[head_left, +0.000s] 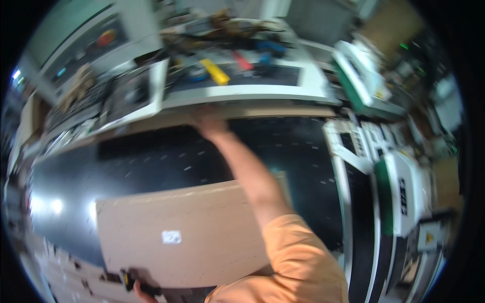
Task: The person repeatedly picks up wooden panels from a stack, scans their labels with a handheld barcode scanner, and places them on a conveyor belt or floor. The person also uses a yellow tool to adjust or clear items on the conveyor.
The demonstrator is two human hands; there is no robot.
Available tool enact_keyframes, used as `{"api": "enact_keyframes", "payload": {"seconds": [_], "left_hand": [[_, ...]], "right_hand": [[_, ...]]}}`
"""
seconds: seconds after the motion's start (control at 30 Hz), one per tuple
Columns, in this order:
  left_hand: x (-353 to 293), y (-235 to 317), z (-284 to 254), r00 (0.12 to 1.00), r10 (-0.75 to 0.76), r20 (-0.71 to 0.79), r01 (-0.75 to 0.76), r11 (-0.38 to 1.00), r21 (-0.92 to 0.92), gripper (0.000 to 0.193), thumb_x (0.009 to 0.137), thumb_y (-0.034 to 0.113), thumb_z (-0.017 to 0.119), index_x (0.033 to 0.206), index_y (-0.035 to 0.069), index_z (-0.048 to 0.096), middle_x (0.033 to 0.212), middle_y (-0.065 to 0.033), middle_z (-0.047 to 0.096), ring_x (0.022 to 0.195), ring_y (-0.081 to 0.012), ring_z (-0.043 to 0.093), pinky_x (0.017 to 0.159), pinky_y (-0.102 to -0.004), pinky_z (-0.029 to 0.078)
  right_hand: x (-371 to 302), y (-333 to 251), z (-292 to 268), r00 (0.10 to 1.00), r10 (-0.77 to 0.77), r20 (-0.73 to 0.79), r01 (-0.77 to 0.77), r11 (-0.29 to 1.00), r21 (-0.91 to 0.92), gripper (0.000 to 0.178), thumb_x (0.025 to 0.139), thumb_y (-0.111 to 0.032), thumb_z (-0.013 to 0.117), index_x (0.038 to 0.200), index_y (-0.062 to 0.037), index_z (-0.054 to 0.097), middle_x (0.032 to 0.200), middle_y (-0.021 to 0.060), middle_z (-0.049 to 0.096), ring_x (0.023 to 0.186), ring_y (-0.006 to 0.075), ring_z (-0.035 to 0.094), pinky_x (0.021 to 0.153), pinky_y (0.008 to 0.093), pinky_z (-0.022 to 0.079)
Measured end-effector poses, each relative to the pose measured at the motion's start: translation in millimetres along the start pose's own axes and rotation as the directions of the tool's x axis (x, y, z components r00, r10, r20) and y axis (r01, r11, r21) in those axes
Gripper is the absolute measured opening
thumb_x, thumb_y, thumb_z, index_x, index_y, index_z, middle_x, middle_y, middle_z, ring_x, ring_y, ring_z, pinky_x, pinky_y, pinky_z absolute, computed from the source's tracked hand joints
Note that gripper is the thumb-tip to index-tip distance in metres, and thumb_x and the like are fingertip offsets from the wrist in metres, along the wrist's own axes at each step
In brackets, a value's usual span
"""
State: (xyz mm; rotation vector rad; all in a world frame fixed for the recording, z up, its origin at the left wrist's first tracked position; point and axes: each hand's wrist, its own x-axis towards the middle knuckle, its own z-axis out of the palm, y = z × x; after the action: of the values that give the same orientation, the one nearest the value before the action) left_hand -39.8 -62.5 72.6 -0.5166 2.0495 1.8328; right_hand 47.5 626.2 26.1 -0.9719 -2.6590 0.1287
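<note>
My right hand (208,122), at the end of an outstretched arm in an orange sleeve, reaches across the black tabletop (166,166). It is at the tan strip (278,112) along the table's far side, below a white shelf. Motion smears its fingers, so its grip cannot be read. At the lower left, my left hand (144,294) is partly cut off by the picture's edge. Its fingers are around a small black-and-yellow tool (128,279) whose kind is unclear. Between the hands lies a flat brown cardboard sheet (202,242) with a white label (171,237), partly under my right arm.
The white shelf (252,92) bears a yellow item (214,72), a red one (242,60) and other blurred clutter. A keyboard (81,103) stands at the far left. White-and-green machine units (404,194) and rails (346,217) border the right side.
</note>
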Motion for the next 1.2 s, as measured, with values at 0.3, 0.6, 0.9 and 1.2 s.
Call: {"api": "enact_keyframes", "payload": {"seconds": [0.3, 0.6, 0.9, 1.2], "left_hand": [[-23, -3, 35, 0.995, 0.1, 0.029, -0.101, 0.993, 0.061, 0.033, 0.08, 0.025, 0.067, 0.106, 0.005, 0.059, 0.084, -0.0053, 0.062, 0.074, -0.0157, 0.058, 0.067, -0.0319, 0.048], [-24, 3, 39, 0.995, 0.074, 0.067, -0.079, 0.994, 0.08, 0.036, 0.08, 0.023, 0.065, 0.107, 0.001, 0.059, 0.084, -0.0071, 0.062, 0.075, -0.0158, 0.059, 0.069, -0.031, 0.048], [-11, -17, 28, 0.997, 0.06, 0.038, -0.061, 0.998, 0.024, 0.033, 0.083, 0.024, 0.067, 0.106, 0.002, 0.061, 0.086, -0.0048, 0.062, 0.074, -0.0151, 0.059, 0.069, -0.0312, 0.048], [44, -55, -11, 0.993, 0.069, 0.093, -0.059, 0.992, -0.108, 0.033, 0.09, 0.041, 0.063, 0.097, 0.009, 0.065, 0.083, -0.0003, 0.06, 0.078, -0.0154, 0.059, 0.068, -0.032, 0.048]], "right_hand": [[-2, 23, -6, 0.981, -0.023, -0.194, 0.03, 0.999, 0.033, 0.05, 0.091, -0.041, 0.069, 0.125, -0.0046, 0.063, 0.129, 0.0192, 0.061, 0.126, 0.0404, 0.053, 0.108, 0.0494, 0.041], [-19, 56, -19, 0.966, -0.079, -0.246, 0.084, 0.996, 0.008, 0.051, 0.091, -0.038, 0.071, 0.132, -0.0103, 0.06, 0.135, 0.0143, 0.058, 0.123, 0.0399, 0.054, 0.105, 0.0478, 0.046], [-16, 40, -21, 0.982, 0.0, -0.19, 0.004, 1.0, 0.02, 0.05, 0.094, -0.038, 0.067, 0.135, -0.0101, 0.059, 0.139, 0.0166, 0.056, 0.127, 0.0395, 0.052, 0.109, 0.05, 0.041], [-23, 30, -20, 0.964, 0.096, -0.247, -0.069, 0.991, 0.112, 0.054, 0.087, -0.041, 0.072, 0.126, -0.0052, 0.062, 0.133, 0.0162, 0.058, 0.127, 0.0367, 0.05, 0.109, 0.0475, 0.04]]}}
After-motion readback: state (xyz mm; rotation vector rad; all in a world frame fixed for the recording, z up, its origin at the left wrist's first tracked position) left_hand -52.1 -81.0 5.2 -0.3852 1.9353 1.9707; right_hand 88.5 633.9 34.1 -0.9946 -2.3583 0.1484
